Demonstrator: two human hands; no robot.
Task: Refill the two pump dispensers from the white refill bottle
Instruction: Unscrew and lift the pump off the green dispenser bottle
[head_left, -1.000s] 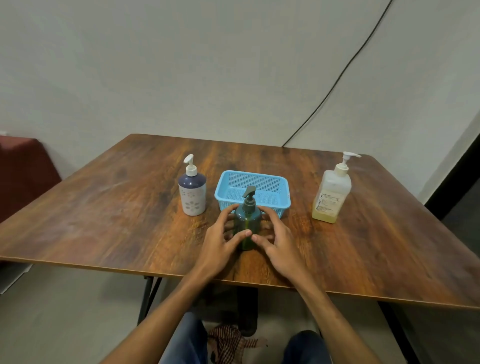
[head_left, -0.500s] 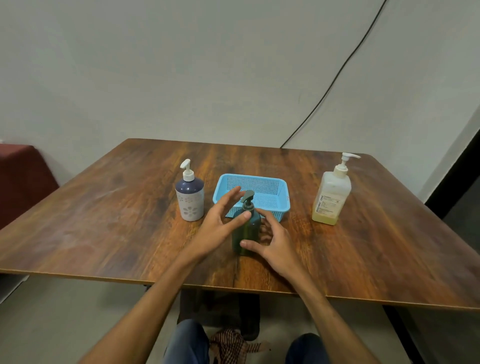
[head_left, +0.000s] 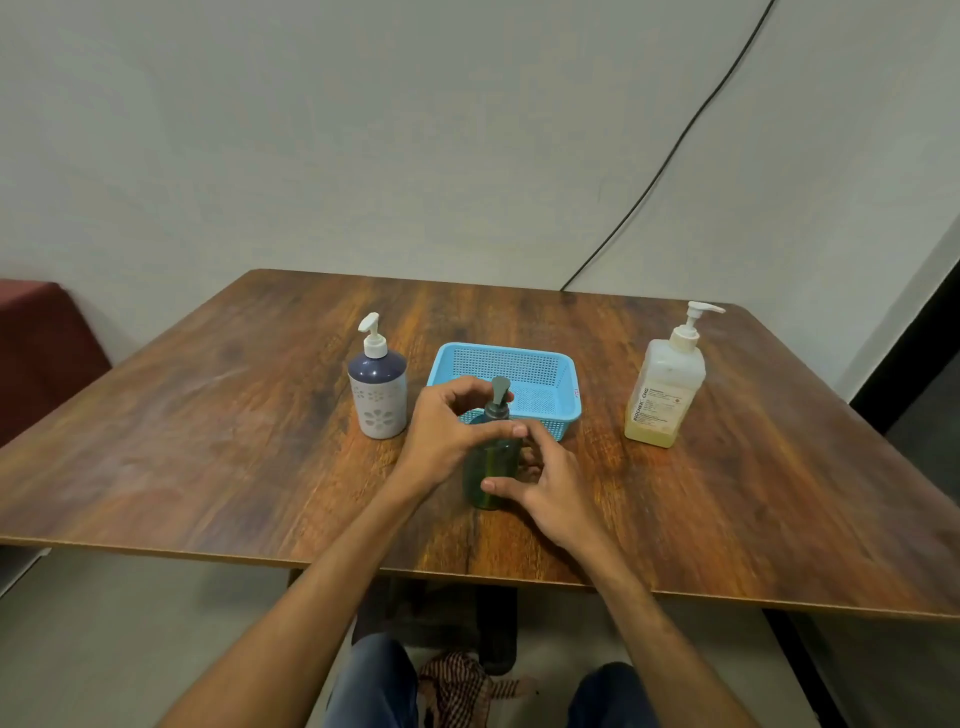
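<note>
A dark green pump dispenser stands upright near the table's front middle. My left hand grips its pump collar from the left, with fingers curled round the neck below the grey nozzle. My right hand holds the green body from the right, thumb across its front. A white and navy pump dispenser with a flower pattern stands to the left, untouched. The white refill bottle with yellowish liquid and a pump top stands at the right.
A blue mesh basket sits just behind the green dispenser. All of it rests on a wooden table. A black cable runs down the wall. A dark red seat is at the left.
My left hand rose from the green dispenser's body to its pump collar and closed round it. My right hand stayed on the body.
</note>
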